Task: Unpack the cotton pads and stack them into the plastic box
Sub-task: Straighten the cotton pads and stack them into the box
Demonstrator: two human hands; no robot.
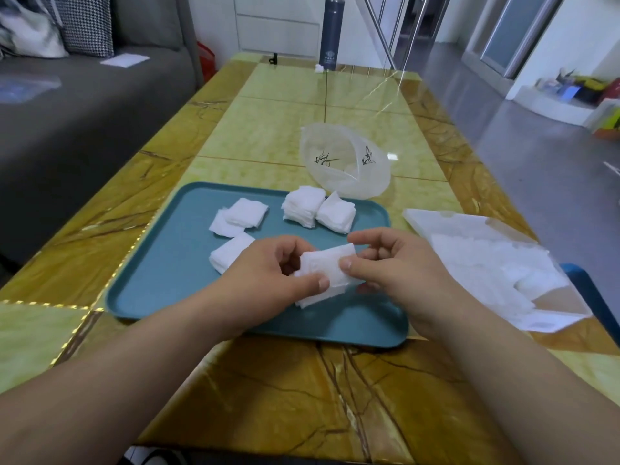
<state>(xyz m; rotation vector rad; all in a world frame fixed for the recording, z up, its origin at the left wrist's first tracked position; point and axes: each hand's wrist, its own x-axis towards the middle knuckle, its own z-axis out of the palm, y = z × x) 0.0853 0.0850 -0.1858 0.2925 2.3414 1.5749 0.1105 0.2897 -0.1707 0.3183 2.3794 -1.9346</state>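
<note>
Now we pinch one bundle of cotton pads [327,273] between left hand [268,270] and right hand [392,266] (thumbs on top), above the teal tray [161,280].

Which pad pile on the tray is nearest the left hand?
The near-left pile on the tray, right beside the left hand; the others lie farther back.

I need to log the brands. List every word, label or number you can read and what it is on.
None can be read.
Flask: pale emblem and small print, too blurred to read.
Plastic box: black brush marks, drawing or script, cannot tell.
Wrapper: no print legible.
</note>
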